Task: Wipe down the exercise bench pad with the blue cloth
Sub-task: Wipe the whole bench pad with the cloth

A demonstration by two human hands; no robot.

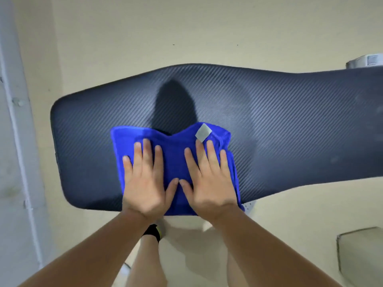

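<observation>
Both hands flat, palms down, fingers spread, on the blue cloth (174, 162): left hand (145, 181) on its left half, right hand (207, 181) on its right half, thumbs nearly touching. Neither grips, just pressing. Cloth lies on the near edge of the bench (290, 125) pad; the pad's long axis runs left-right.

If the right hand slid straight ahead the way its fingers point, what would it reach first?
The grey tag on the blue cloth, just beyond the right hand fingertips; past that, bare bench pad.
</observation>
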